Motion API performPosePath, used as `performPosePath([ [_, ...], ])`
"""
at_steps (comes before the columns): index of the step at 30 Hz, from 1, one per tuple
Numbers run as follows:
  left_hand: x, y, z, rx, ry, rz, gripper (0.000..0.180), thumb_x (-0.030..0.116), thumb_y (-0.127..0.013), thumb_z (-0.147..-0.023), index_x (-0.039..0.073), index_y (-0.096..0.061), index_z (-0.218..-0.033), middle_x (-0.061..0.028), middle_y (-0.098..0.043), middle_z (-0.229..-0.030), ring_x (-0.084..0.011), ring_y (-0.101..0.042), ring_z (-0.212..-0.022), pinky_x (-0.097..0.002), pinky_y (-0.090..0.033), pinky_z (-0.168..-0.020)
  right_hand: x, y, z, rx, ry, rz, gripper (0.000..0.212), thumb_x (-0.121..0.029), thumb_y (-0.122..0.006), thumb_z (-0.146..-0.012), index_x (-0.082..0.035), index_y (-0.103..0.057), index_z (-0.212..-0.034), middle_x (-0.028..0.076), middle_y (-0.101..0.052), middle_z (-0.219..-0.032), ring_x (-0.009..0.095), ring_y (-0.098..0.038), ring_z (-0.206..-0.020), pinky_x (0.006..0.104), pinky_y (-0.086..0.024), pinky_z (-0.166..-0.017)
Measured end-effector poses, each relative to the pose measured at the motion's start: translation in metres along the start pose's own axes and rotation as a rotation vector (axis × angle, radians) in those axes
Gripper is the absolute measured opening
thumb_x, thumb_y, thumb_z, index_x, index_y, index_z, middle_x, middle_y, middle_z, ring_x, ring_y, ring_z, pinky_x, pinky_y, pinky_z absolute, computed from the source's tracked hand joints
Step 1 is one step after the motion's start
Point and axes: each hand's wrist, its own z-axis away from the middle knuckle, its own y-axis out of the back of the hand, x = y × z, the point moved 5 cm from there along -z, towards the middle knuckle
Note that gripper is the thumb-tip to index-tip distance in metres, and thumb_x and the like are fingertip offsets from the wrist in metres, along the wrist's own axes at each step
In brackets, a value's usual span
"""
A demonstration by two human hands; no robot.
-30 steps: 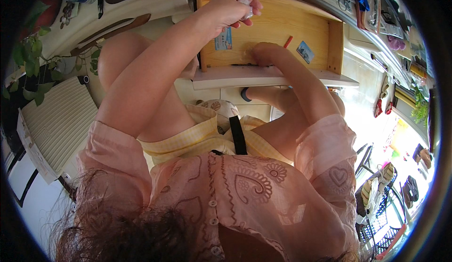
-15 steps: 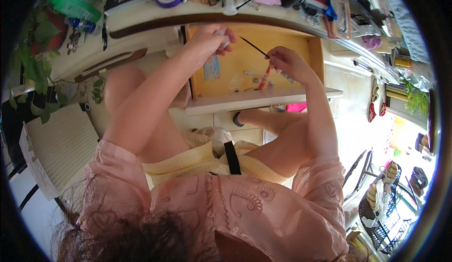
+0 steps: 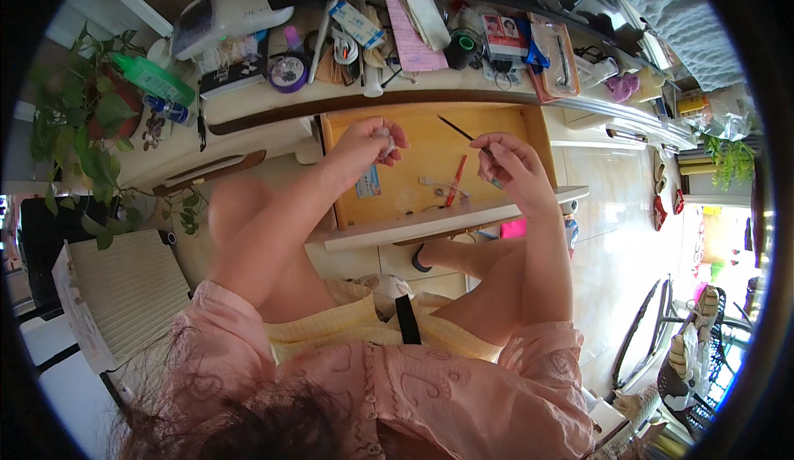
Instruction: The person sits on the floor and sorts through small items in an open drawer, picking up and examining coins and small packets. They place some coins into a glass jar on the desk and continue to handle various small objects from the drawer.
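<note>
My left hand [image 3: 370,144] hovers over the left part of an open wooden drawer [image 3: 347,209], its fingers curled round a small whitish, crumpled-looking thing [image 3: 383,133] that I cannot identify. Above the drawer's right part, my right hand [image 3: 511,165] pinches a thin dark stick [image 3: 454,126], whose pointed end aims left and away from me. Another slim piece seems to show under that hand's fingers, too small to name. Below the hands, the drawer holds a red slender object [image 3: 456,181], a blue-and-white packet [image 3: 368,182] and some small clear bits.
Behind the drawer, a cluttered countertop carries a green bottle [image 3: 155,80], a purple-rimmed roll [image 3: 288,72], pink paper [image 3: 413,34] and a clear tray [image 3: 556,57]. A potted plant [image 3: 114,117] stands at the left. My knees flank the drawer front [image 3: 447,219].
The view has tilted up, so more countertop shows and the drawer sits lower. My right hand has shifted slightly right, uncovering the red object. Both hands keep their hold.
</note>
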Motion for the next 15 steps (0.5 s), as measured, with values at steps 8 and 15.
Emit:
performPosePath([
  [8,0.031,-0.031,0.003,-0.109,-0.171,0.198,0.012,0.007,-0.042,-0.082,0.003,-0.052,-0.088,0.0013,-0.046,-0.068,-0.0052,-0.041,-0.055,-0.0187,-0.032,-0.046,-0.039,0.011,-0.005,0.354,0.419,0.164,0.021,-0.013,-0.048,-0.089,0.004,-0.059,-0.091,0.003,-0.055,-0.071,0.008,-0.049,-0.064,0.0197,-0.041,-0.062],
  [15,0.051,-0.034,0.002,0.181,-0.251,0.071,0.039,0.038,-0.044,-0.090,0.001,-0.052,-0.099,0.0023,-0.038,-0.053,-0.0047,-0.029,-0.039,-0.0201,-0.022,-0.035,-0.072,-0.013,-0.036,0.488,0.545,0.279,0.025,-0.017,-0.047,-0.091,0.002,-0.061,-0.096,0.004,-0.060,-0.075,0.007,-0.051,-0.066,0.0182,-0.042,-0.063],
])
